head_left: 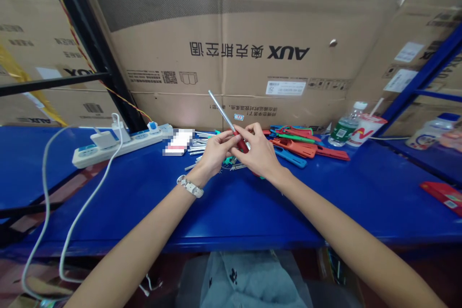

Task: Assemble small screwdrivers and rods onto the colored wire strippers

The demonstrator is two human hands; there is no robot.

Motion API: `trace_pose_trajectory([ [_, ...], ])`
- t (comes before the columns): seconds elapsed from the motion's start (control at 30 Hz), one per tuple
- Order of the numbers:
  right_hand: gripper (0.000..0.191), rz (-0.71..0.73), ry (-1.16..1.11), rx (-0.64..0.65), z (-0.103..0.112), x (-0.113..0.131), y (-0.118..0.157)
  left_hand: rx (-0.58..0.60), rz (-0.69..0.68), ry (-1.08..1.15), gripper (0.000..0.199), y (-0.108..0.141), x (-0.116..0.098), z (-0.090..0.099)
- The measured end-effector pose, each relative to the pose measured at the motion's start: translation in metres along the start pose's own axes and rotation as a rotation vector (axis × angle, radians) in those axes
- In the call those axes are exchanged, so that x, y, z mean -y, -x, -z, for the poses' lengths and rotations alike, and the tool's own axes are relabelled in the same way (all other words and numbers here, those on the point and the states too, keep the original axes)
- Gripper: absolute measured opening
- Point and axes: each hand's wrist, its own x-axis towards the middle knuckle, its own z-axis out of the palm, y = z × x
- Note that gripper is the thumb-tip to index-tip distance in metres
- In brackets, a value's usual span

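Evidently, a red-handled rod was being steadied by both hands together, above the middle of the counter. Its red end was gripped by the fingers of the right hand, while the left hand was closed beside it at the rod's base; how the load was shared could not be told, since the fingertips were overlapped. The metal shaft was tilted up and away, presumably so that it was held clear of the pile below. Loose metal rods were gathered by the left hand and coloured plastic pieces by the right, an arrangement by which each kind was probably put within reach. The pile's middle was hidden by the hands. Behind it, the space was closed off by printed cardboard. A power strip was laid to the left; a bottle and a cup were stood beyond the plastic pieces.
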Motion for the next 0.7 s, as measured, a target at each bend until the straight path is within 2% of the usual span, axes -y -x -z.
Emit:
trace_pose_trajectory([
  [0.07, 0.052, 0.022, -0.061, -0.005, 0.002, -0.008, 0.001, -0.022, -0.002, 0.033, 0.008, -0.004, -0.001, 0.001],
  [0.13, 0.042, -0.018, -0.167, 0.036, 0.007, -0.019, -0.003, -0.035, 0.006, 0.091, 0.007, -0.011, -0.001, 0.001],
  [0.2, 0.037, -0.161, -0.345, 0.175, 0.014, -0.031, -0.012, -0.045, 0.024, 0.141, 0.012, -0.021, -0.001, -0.002],
  [0.27, 0.041, -0.314, -0.505, 0.298, 0.019, -0.04, -0.024, -0.071, 0.037, 0.185, 0.019, -0.033, 0.001, -0.005],
  [0.33, 0.043, -0.387, -0.602, 0.324, 0.02, -0.048, -0.037, -0.11, 0.049, 0.242, 0.022, -0.045, 0.004, -0.009],
  [0.53, 0.028, -0.286, -0.633, 0.263, 0.005, -0.065, -0.06, -0.25, 0.027, 0.343, 0.027, -0.07, 0.012, -0.017],
  [0.7, 0.024, -0.213, -0.612, 0.295, -0.005, -0.075, -0.069, -0.326, 0.005, 0.396, 0.028, -0.08, 0.019, -0.018],
])
